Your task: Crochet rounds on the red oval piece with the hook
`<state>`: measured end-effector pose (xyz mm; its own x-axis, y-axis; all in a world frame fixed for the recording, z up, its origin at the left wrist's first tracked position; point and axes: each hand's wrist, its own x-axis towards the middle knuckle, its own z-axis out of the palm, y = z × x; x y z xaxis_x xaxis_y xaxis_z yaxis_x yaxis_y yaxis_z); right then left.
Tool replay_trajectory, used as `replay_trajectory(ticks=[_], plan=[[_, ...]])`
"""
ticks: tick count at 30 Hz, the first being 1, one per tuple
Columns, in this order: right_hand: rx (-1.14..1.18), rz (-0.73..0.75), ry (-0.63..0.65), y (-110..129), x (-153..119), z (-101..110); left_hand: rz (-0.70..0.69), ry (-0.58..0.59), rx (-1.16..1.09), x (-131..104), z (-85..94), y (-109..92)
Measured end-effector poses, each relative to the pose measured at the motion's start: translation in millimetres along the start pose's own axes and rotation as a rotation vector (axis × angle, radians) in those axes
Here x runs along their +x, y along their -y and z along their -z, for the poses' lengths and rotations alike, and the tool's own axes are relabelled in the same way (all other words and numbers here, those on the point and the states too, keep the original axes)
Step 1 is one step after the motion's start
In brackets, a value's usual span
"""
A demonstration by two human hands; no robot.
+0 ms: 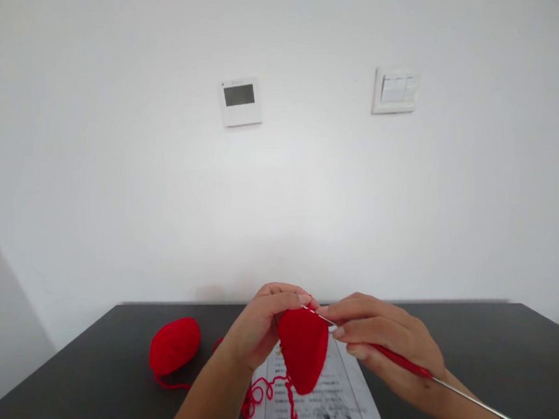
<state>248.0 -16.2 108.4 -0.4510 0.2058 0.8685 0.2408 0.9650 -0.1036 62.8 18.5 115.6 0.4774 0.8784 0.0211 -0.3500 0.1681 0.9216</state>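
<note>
A red crocheted piece (304, 354), narrowing toward its bottom, hangs from my left hand (258, 325), whose thumb and fingers pinch its top edge. My right hand (393, 340) is closed around the red grip of a metal crochet hook (403, 360). The hook's thin tip lies along the top edge of the piece, close to my left fingertips. Whether a loop is on the hook is too small to make out. Loose red yarn (261, 392) curls below and left of the piece, with one short strand dangling down.
A ball of red yarn (174, 346) lies left on the dark table (99, 388), its strand running toward my left forearm. Beneath my hands is a printed sheet (348, 379). On the white wall behind are a thermostat panel (241, 102) and a light switch (395, 89).
</note>
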Motion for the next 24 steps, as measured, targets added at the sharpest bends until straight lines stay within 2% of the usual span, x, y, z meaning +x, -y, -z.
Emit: replay_trajectory(ticks=[6,10,12,18,24], plan=[[0.025,-0.002,-0.005,-1.7,0.7,1.4,-0.054,0.042,0.029,-2.9,1.6,-1.9],[-0.005,0.007,-0.005,-3.3,0.3,0.5,0.025,0.137,0.07,-4.8,5.0,-1.8],[-0.028,0.026,-0.013,-4.3,0.1,-1.2,0.023,0.164,0.103,-4.4,5.8,-0.7],[-0.091,0.112,-0.018,-8.5,-0.7,-5.9,0.008,0.197,0.213,-3.1,5.8,-0.6],[-0.094,0.094,0.001,-5.1,-0.2,-1.1,0.013,0.2,0.264,-6.7,13.5,-7.3]])
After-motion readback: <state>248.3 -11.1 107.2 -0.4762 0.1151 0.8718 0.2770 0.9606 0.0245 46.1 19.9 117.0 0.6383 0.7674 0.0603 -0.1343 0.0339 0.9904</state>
